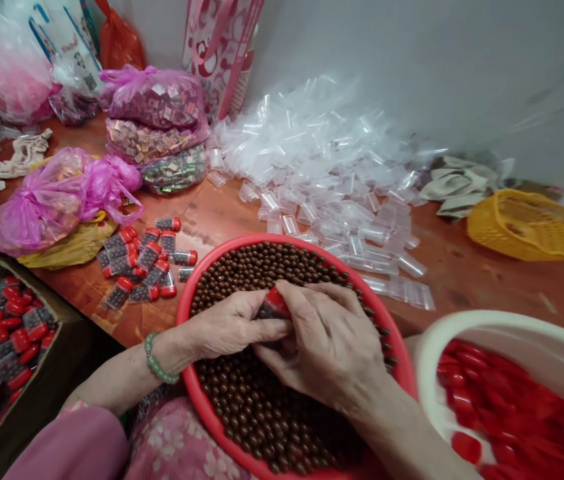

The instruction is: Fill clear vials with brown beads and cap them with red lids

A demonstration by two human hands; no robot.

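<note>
Over a red basin (402, 353) full of small round brown balls (272, 420), both hands meet around one small clear container with a red cap (275, 304). My left hand (227, 327), with a green bead bracelet (155, 360) at the wrist, grips its body between thumb and fingers. The fingers of my right hand (327, 340) close over the red cap from the other side. Much of the container is hidden by the fingers. Left of the basin, several filled, red-capped containers (149, 260) lie in a loose pile on the table.
Clear empty tubes (332, 193) are heaped behind the basin. At right stand a white tub (427, 353) of red caps (512, 407) and a yellow basket (532, 230). An open cardboard box (69, 327) of filled containers is at lower left. Pink bags (47, 200) lie behind the pile.
</note>
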